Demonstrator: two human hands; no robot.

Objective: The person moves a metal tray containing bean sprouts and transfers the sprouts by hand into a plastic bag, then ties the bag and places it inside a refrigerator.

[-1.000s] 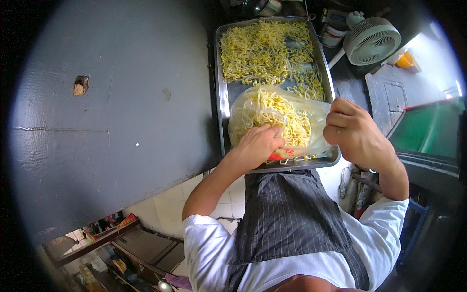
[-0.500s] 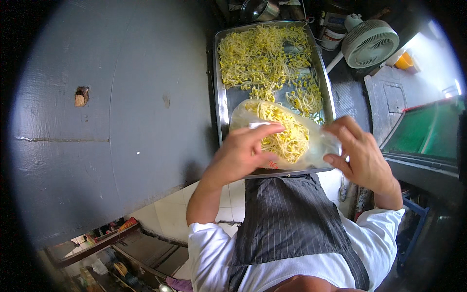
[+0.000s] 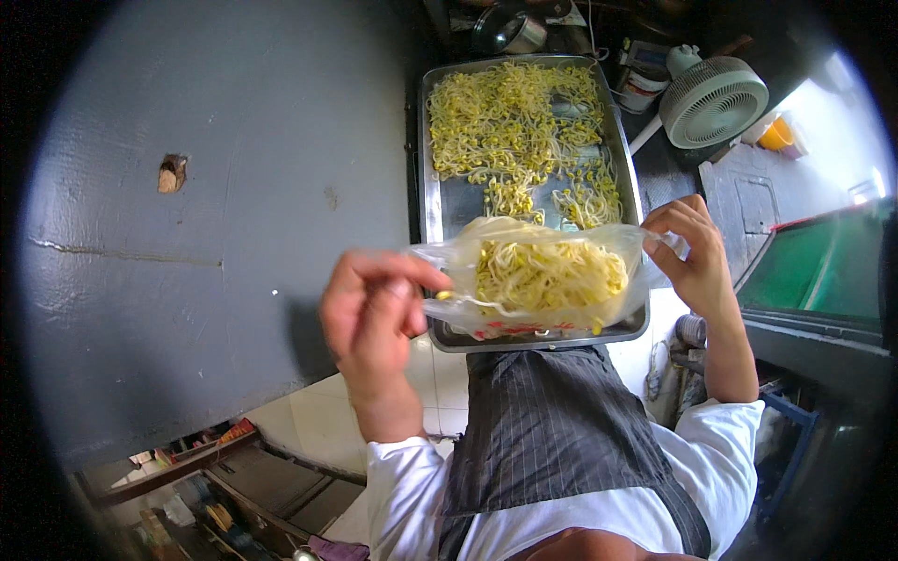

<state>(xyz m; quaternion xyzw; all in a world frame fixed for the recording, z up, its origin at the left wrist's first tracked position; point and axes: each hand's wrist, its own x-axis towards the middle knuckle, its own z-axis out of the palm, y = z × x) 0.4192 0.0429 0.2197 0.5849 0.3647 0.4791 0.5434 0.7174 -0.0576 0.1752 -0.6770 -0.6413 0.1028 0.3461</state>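
L grip (image 3: 374,304) is at the L end of a clear plastic bag (image 3: 638,262), index finger over the film; blurred, can't tell if it's pinching. R grip (image 3: 690,245) is closed on the bag's R end, thumb & fingers w/ a bit of film bunched btwn them. Bag's stretched btwn the 2 grips, over the near end of a metal tray (image 3: 454,201), red print along its near side. Bagged sprouts (image 3: 552,280) bulge in the middle, btwn both grips; a loose sprout (image 3: 444,294) is right by the L index tip. Beyond the grips, tray sprouts (image 3: 496,112) lie in a tangled layer, thickest at the far L, w/ bare metal showing nearer the bag. Fan (image 3: 718,103) is past the R grip, green panel (image 3: 814,266) to its R. Striped apron (image 3: 561,421) is on the near side, btwn the forearms.
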